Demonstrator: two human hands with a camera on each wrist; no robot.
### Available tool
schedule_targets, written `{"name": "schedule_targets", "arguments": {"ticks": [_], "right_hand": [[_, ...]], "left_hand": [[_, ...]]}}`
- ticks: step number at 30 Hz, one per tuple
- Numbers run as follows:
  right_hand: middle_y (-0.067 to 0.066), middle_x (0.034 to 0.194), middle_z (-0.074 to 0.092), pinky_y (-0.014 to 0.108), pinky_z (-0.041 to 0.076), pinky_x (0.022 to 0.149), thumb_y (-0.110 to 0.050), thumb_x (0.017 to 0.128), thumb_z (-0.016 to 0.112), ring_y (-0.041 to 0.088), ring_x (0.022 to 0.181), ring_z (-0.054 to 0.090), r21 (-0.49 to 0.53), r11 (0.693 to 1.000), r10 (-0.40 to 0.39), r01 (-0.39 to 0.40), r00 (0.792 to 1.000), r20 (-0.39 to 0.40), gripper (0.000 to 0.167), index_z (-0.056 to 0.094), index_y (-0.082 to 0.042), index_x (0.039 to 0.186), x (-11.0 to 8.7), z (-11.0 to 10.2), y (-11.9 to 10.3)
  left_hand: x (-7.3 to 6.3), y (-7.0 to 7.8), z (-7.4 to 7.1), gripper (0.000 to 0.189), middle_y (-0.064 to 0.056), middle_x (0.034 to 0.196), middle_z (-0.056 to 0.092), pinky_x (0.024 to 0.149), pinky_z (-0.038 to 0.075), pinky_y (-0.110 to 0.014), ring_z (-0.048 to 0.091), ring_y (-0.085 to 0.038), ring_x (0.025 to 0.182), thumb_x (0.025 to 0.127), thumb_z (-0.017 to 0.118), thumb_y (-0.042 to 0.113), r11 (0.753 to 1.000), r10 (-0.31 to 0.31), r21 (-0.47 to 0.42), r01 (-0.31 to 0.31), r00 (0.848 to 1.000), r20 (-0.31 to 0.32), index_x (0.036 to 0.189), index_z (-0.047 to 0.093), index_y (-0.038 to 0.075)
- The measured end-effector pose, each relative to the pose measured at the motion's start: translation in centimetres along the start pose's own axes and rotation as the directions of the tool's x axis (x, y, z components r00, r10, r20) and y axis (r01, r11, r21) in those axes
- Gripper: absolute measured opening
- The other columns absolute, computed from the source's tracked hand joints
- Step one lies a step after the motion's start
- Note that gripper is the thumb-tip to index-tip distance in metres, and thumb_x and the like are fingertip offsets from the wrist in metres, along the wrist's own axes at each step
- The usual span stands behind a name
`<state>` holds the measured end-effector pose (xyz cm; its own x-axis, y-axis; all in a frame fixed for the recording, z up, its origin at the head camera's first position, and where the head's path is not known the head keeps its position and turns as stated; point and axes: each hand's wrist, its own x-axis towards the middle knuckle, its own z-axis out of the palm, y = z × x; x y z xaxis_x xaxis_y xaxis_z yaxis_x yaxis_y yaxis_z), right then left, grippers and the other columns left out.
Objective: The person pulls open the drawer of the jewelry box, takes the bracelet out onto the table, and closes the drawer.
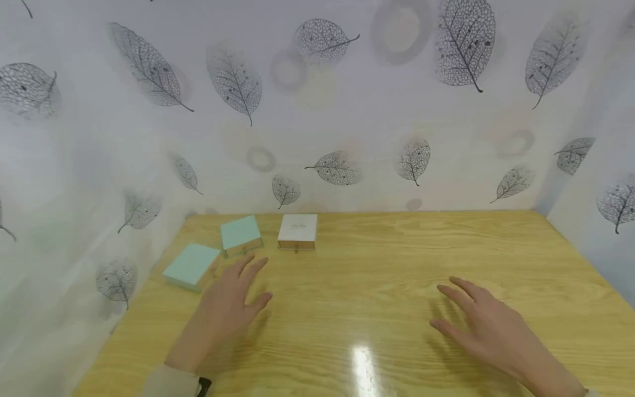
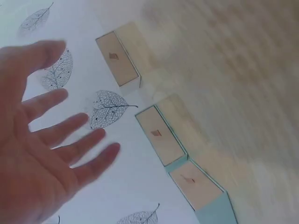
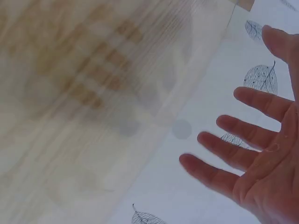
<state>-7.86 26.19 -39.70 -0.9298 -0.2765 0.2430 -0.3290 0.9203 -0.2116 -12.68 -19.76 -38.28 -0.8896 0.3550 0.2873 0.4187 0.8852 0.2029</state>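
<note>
My left hand (image 1: pixel 225 309) hovers over the left part of the table, fingers spread and relaxed, holding nothing. Just beyond its fingertips is a mint-green box (image 1: pixel 193 266), partly covered by the hand in the head view. A second mint-green box (image 1: pixel 241 234) sits behind it, turned at a slight angle. To its right stands a white box (image 1: pixel 297 227) with small print on its lid. In the left wrist view the boxes' tan fronts show, each with a small pull tab (image 2: pixel 156 133). My right hand (image 1: pixel 488 333) is held above the table's right side, fingers loosely extended, with nothing in it.
The wood-grain table (image 1: pixel 397 264) runs back to a pale wall covering (image 1: pixel 357 116) printed with leaves, which also closes off the left and right sides. A bright light reflection (image 1: pixel 364 369) lies at the front middle. A dark band (image 1: pixel 203 386) shows at the left sleeve.
</note>
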Motion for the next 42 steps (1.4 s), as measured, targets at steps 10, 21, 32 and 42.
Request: {"name": "schedule_targets", "arguments": {"ticks": [10,21,32,42], "right_hand": [[0.011,0.119,0.072,0.043,0.061,0.065,-0.031,0.084,0.083,0.028,0.094,0.074,-0.045,0.984,-0.177,0.175,0.984,-0.038,0.038,0.075,-0.014,0.117,2.0,0.4,-0.6],[0.010,0.114,0.075,0.036,0.061,0.062,-0.026,0.084,0.083,0.024,0.087,0.074,-0.070,0.972,-0.229,0.225,0.972,-0.051,0.033,0.076,-0.012,0.112,2.8,0.8,-1.5],[0.009,0.113,0.075,0.031,0.059,0.058,-0.026,0.085,0.083,0.023,0.085,0.075,-0.076,0.981,-0.182,0.180,0.983,-0.031,0.031,0.076,-0.012,0.112,2.8,0.2,-1.8],[0.009,0.113,0.074,0.037,0.061,0.063,-0.026,0.086,0.081,0.025,0.089,0.075,-0.069,0.984,-0.169,0.167,0.985,-0.023,0.031,0.076,-0.011,0.113,3.5,-0.2,-1.3]], "left_hand": [[6.4,-1.0,1.5,0.051,-0.025,0.144,0.056,0.102,0.054,-0.056,0.060,-0.043,0.126,0.097,0.069,0.018,0.986,0.063,-0.155,-0.055,0.997,0.045,0.142,0.056,-0.001],[9.3,-1.8,2.5,0.066,-0.033,0.162,0.028,0.106,0.048,-0.064,0.050,-0.052,0.134,0.100,0.063,0.021,0.985,0.014,-0.168,0.035,0.958,0.286,0.156,0.036,0.000],[9.4,-2.1,4.1,0.066,-0.031,0.164,0.023,0.112,0.044,-0.063,0.046,-0.052,0.138,0.103,0.059,0.030,0.985,-0.044,-0.136,0.103,0.923,0.383,0.156,0.035,-0.001],[9.1,-0.7,3.6,0.058,-0.029,0.161,0.034,0.116,0.041,-0.059,0.044,-0.048,0.143,0.100,0.059,0.027,0.995,-0.017,-0.089,0.050,0.942,0.336,0.148,0.048,-0.004]]}}
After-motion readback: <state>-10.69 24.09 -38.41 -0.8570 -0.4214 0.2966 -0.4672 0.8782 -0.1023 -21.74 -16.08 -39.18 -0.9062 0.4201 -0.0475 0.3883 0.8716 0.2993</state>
